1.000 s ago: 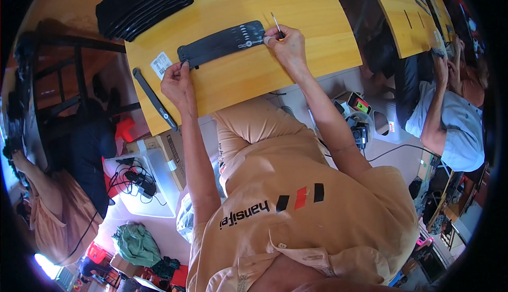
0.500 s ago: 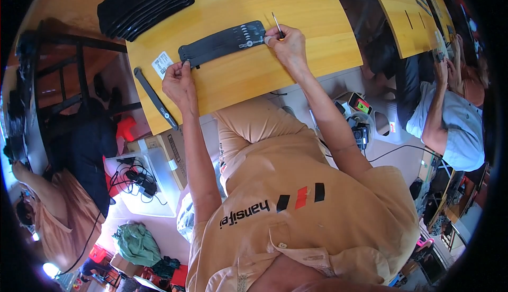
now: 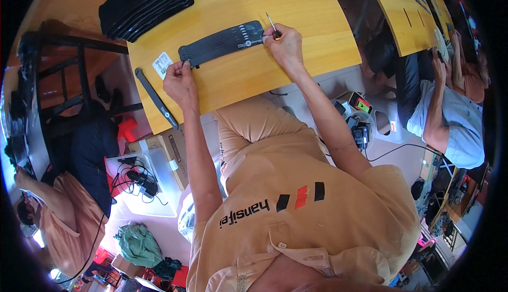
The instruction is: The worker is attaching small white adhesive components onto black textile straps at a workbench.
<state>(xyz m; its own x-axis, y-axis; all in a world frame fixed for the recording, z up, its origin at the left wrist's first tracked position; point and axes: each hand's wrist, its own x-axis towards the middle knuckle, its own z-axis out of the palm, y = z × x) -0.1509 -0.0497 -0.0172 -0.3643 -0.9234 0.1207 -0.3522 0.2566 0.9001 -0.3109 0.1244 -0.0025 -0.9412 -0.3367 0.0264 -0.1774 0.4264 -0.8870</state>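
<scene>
A: What is shown at the left hand (image 3: 180,84)?

B: The near left corner of a black strap bundle (image 3: 219,47) is pinched there between thumb and fingertips. The bundle is stretched between both hands over a yellow wooden table (image 3: 233,80), its pale marks gathered toward the right-hand end.

A: And at the right hand (image 3: 286,47)?

B: A slim tool (image 3: 274,32) is gripped in curled fingers, its metal shaft pointed away from the body. The bundle's far end is met by the thumb side of the same hand (whether it is pinched or only touched cannot be told).

A: What is seen just outside that grip?

B: A white label (image 3: 162,65) is laid just beyond the left fingertips. To the left of that hand, a single black strap (image 3: 156,99) is set aslant near the table's edge. Farther ahead of it, folded black pieces (image 3: 145,7) are piled high.

A: And farther out?

B: Well to the right of the right hand, a co-worker in a light blue shirt (image 3: 456,125) is seated at another table (image 3: 394,19). Below and left of the left hand, black cables (image 3: 142,182) are heaped in a clear bin (image 3: 169,178).
</scene>
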